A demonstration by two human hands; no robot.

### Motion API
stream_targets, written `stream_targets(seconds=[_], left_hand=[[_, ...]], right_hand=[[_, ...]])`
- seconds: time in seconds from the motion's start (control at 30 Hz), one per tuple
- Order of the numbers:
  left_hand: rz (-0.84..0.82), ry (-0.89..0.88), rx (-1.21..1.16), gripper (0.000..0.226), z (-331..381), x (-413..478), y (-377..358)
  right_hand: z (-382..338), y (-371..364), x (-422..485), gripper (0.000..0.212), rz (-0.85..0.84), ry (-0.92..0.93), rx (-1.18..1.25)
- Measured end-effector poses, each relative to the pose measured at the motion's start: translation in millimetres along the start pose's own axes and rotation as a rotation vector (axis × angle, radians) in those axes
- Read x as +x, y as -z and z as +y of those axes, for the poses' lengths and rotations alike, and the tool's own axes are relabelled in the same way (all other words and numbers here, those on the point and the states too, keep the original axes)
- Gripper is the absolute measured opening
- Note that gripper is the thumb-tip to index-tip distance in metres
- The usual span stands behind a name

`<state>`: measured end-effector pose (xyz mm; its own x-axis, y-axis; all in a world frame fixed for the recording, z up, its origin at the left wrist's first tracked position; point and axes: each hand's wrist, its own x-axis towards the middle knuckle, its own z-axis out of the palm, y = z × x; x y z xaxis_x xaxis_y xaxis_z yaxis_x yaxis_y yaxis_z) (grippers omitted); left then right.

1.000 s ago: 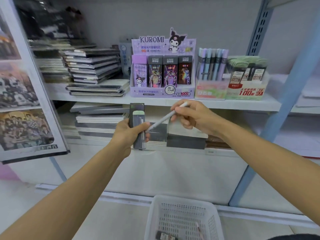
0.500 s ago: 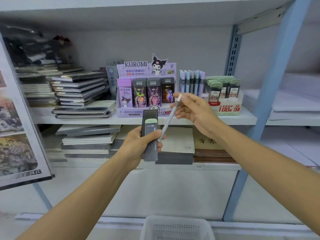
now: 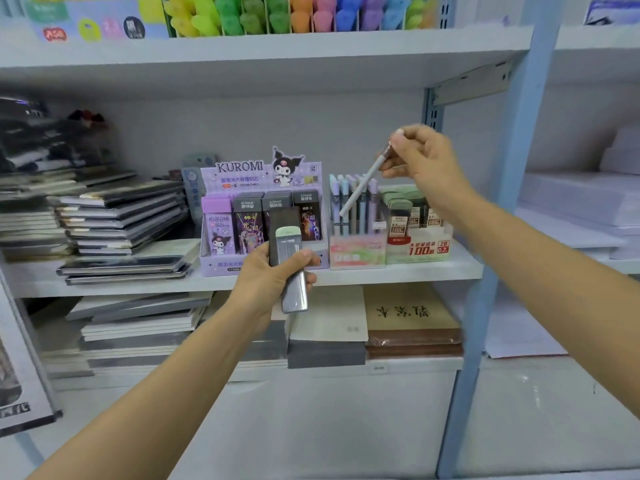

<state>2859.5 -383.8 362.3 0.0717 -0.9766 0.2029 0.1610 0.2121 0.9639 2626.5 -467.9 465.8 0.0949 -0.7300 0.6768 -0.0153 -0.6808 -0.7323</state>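
Observation:
My left hand (image 3: pixel 268 277) grips a flat grey lead-refill case (image 3: pixel 289 265) with a pale green cap, held upright in front of the middle shelf. My right hand (image 3: pixel 420 161) is raised to the right and pinches the top end of a thin white mechanical pencil (image 3: pixel 360 190). The pencil slants down to the left, its tip over the box of pastel pencils (image 3: pixel 349 206). Pencil and case are apart.
A purple Kuromi display box (image 3: pixel 242 216) of lead cases stands on the white shelf (image 3: pixel 398 275), beside a green refill box (image 3: pixel 415 230). Notebook stacks (image 3: pixel 117 220) fill the left. A blue upright post (image 3: pixel 509 202) runs at the right. Coloured highlighters (image 3: pixel 277 15) sit on the top shelf.
My right hand has lifted the pencil up and right, away from the case. The view has tilted upward; the basket below has left the frame and the top shelf now shows.

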Motion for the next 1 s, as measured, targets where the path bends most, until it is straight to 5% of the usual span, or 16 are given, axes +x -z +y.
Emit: stream_targets(seconds=[0.23,1.0], left_hand=[[-0.016,-0.044,0.021,0.03,4.8,15.7,-4.5],[-0.02,-0.039,0.049,0.038,3.4,24.2,-5.1]], right_hand=[[21.0,-1.3,14.1,0.007,-0.026,0.004,-0.371],[14.8,-11.3,23.6,0.008,-0.329,-0.105,-0.537]])
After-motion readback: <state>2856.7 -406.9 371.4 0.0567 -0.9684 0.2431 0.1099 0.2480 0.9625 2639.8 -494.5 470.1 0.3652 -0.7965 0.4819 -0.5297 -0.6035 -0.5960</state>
